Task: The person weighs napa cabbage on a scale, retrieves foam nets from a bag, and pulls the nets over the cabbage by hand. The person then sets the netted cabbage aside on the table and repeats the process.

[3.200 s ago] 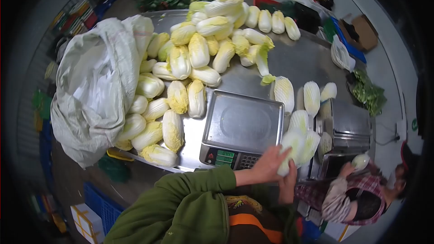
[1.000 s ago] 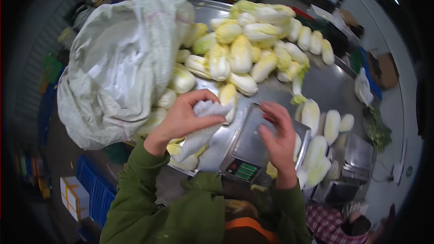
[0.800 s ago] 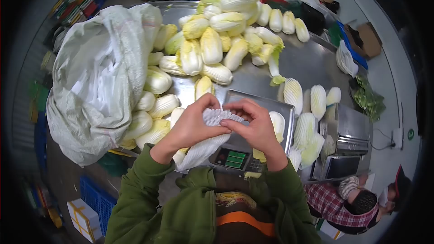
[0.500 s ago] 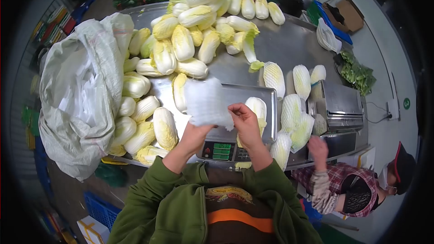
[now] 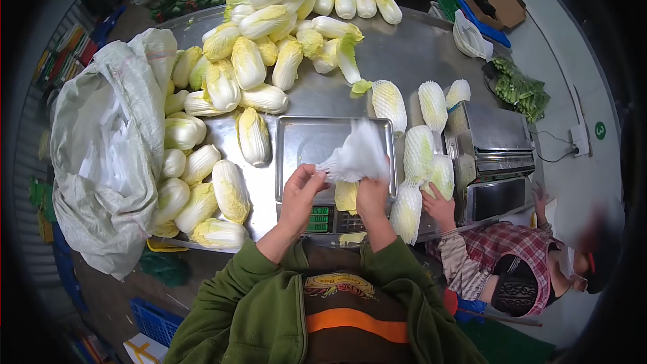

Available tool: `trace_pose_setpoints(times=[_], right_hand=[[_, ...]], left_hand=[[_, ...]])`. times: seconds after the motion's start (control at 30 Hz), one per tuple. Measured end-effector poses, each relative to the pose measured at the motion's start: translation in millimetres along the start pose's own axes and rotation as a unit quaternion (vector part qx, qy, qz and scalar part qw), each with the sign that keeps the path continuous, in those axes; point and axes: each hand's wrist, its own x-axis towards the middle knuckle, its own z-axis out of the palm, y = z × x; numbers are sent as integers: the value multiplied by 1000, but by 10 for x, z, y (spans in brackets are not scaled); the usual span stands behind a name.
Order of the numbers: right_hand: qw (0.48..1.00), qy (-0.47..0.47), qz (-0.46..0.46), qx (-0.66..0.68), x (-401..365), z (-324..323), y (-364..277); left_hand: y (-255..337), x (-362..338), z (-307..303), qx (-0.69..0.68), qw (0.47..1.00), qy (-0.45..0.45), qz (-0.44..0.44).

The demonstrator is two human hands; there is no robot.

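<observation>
My left hand (image 5: pixel 298 194) pinches one corner of a blurred, white foam-mesh sleeve (image 5: pixel 362 154) above the rectangular, silver metal weighing tray (image 5: pixel 296 145); my right hand (image 5: pixel 373 198) meets the sleeve's lower edge, though I cannot tell whether those fingers grip it.

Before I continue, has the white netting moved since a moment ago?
Yes, the white netting moved right, from the left edge of the scale to over its right half.

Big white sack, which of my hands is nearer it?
Left: your left hand is across some cabbages from the sack, over the left of the scale; your right hand is farther, over its right.
</observation>
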Motion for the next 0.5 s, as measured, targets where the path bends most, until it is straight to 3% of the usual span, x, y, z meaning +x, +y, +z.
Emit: trace_pose_setpoints(times=[0.03, 0.07, 0.1, 0.13, 0.17, 0.23, 0.27, 0.33, 0.37, 0.4, 0.43, 0.5], right_hand=[[1000, 1, 0, 0, 14, -26, -64], [977, -17, 124, 173, 15, -65, -143], [908, -33, 243, 339, 18, -87, -227], [878, -58, 306, 363, 43, -212, -64], [879, -58, 303, 365, -11, -307, -47], [798, -216, 430, 362, -143, -453, -153], [800, -211, 429, 361, -167, -617, -68], [776, -410, 398, 267, -134, -790, 7], [777, -409, 398, 267, -79, -867, 34], [843, -228, 380, 304, 28, -738, -248], [877, -39, 348, 330, 143, -646, -406], [875, -96, 309, 360, 559, -1023, -107]], left_hand=[[-20, 22, 8, 0, 1000, -1, 0], [-33, 49, 20, -99, 995, 8, -7], [-8, 68, 53, -196, 980, 18, -14], [26, 89, 101, -237, 970, 47, -24], [-7, 132, 38, -237, 970, 43, -24], [-48, 230, -102, -233, 970, 24, -73], [-45, 212, -94, -181, 980, 14, -75], [43, 230, 13, -136, 985, -28, -101], [78, 272, 52, -88, 986, -67, -121], [100, 336, 79, -106, 974, -67, -191], [151, 412, 58, -79, 963, -97, -238], [104, 660, -62, 27, 917, -196, -347]])
